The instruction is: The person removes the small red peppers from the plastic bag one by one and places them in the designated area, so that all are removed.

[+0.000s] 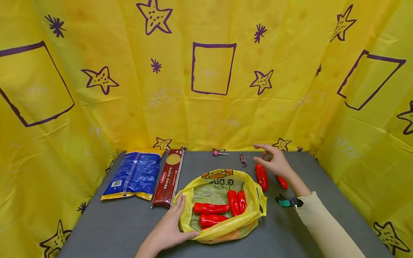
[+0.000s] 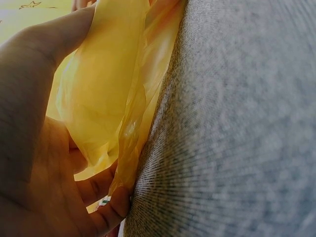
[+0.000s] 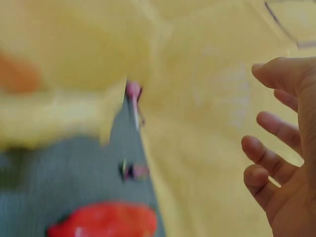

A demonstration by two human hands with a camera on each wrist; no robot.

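Note:
A yellow plastic bag (image 1: 230,229) stands with its mouth wide, several red peppers (image 1: 211,208) lying inside. My left hand (image 1: 169,225) holds the bag's left side, thumb along the near rim and fingers against the outer wall. In the left wrist view, fingers (image 2: 116,210) curl at the yellow plastic (image 2: 101,84) close to the tabletop. Raised over the right side of the table, my right hand (image 1: 274,163) has nothing in its loosely bent fingers. Below it lie one red pepper (image 1: 261,177) and another (image 1: 282,182) partly hidden by the wrist.
On the left of the grey table (image 1: 106,225) lie a blue and yellow packet (image 1: 135,173) and a dark red spaghetti pack (image 1: 168,179). A lollipop (image 1: 217,153) and a small wrapped candy (image 1: 243,159) lie near the back edge. Yellow curtains (image 1: 213,114) enclose the table.

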